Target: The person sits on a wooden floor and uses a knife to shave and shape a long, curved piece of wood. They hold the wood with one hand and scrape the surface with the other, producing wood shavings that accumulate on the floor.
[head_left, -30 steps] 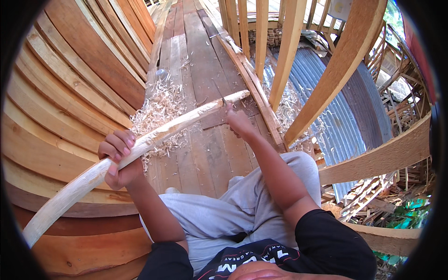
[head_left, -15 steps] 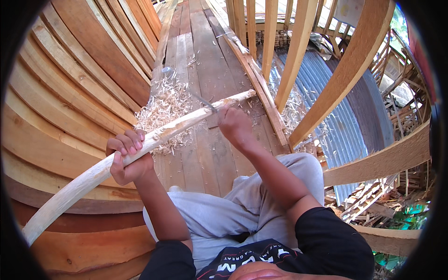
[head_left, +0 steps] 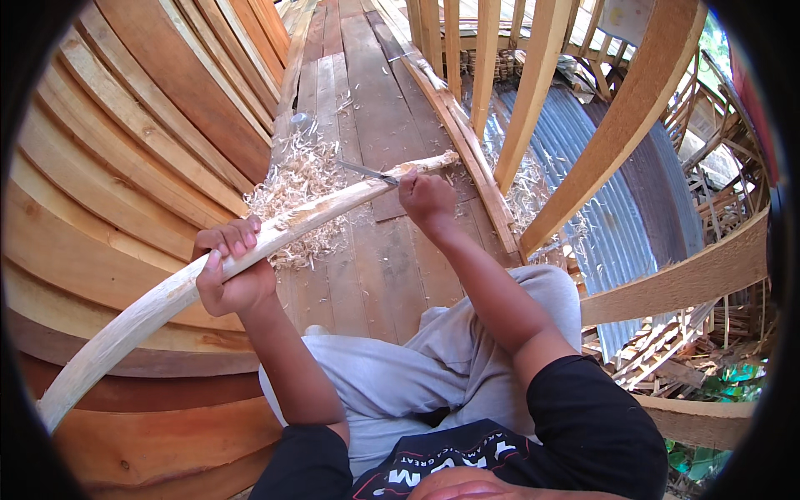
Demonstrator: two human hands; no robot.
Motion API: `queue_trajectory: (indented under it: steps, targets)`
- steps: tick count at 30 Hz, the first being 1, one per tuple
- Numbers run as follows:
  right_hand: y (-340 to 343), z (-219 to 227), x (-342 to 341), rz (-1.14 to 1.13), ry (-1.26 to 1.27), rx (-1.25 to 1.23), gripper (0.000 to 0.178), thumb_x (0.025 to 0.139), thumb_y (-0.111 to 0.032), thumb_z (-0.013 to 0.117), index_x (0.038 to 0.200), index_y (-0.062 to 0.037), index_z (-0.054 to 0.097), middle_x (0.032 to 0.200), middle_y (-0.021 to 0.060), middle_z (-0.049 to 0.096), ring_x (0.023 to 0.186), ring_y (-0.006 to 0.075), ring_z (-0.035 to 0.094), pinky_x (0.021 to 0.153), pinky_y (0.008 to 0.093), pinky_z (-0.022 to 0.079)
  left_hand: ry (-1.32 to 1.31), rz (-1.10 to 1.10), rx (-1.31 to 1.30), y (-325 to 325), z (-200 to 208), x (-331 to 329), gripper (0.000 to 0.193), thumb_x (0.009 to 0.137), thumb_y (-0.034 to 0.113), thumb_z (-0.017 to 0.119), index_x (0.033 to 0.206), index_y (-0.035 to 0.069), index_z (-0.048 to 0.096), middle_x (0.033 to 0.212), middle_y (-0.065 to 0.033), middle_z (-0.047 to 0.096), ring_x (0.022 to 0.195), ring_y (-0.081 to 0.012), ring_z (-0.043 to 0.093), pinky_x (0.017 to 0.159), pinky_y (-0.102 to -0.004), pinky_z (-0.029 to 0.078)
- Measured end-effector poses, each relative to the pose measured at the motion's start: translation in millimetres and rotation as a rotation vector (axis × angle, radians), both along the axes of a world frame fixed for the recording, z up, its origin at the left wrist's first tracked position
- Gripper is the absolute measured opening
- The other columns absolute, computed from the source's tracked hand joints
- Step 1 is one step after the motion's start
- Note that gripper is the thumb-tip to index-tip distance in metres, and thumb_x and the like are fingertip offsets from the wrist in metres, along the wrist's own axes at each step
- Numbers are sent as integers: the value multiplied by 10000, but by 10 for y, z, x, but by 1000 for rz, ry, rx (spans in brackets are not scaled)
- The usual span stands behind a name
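Note:
A long, pale, peeled wooden pole (head_left: 150,319) slants from the lower left up to the floor's right side, its far tip near the ledge. My left hand (head_left: 236,265) is wrapped round the pole at mid-length, palm beneath and fingers over the top. My right hand (head_left: 427,198) is closed in a fist around the handle of a knife (head_left: 367,172), close to the pole's far end. The thin blade lies across the pole and points left. My fingers hide the knife's handle.
Curled wood shavings (head_left: 302,187) heap on the plank floor (head_left: 367,92), beside a small clear object (head_left: 301,123). A plank wall (head_left: 108,158) rises on the left. Wooden railing posts (head_left: 600,142) stand on the right, with corrugated metal sheets (head_left: 596,217) below.
My right hand and the knife have shifted slightly up and to the right along the pole. The blade now lies flatter. My left hand keeps its grip on the pole.

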State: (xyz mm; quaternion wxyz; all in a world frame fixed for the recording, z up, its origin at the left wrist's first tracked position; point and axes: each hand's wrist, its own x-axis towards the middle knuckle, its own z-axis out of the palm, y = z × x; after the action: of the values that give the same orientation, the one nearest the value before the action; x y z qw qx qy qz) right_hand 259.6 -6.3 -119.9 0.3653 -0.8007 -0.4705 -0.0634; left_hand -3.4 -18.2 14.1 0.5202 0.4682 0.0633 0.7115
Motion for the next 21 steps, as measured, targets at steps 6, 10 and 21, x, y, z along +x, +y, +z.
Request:
queue_trajectory:
  steps: [6, 10, 21]
  targets:
    - [83, -143, 273, -89, -109, 78, 518, 909, -314, 396, 565, -17, 644, 564, 198, 611, 546, 391, 633, 568, 507, 528, 15, -30, 86, 19, -36, -33, 173, 705, 234, 528, 714, 80, 450, 638, -63, 468, 654, -199, 491, 731, -410, 408]
    - [55, -278, 883, -205, 121, -191, 576, 950, -418, 364, 756, 18, 688, 752, 251, 661, 690, 391, 671, 610, 485, 532, 2, -70, 121, 34, -16, -2, 175, 722, 226, 537, 718, 74, 452, 642, -69, 472, 661, -198, 498, 729, -413, 408]
    - [-33, 81, 288, 277, 557, -120, 691, 979, -569, 345, 703, -3, 630, 624, 125, 568, 595, 272, 560, 625, 420, 447, 32, -35, 114, 22, -4, 2, 189, 725, 240, 535, 708, 90, 421, 636, -59, 445, 652, -190, 468, 708, -395, 398]
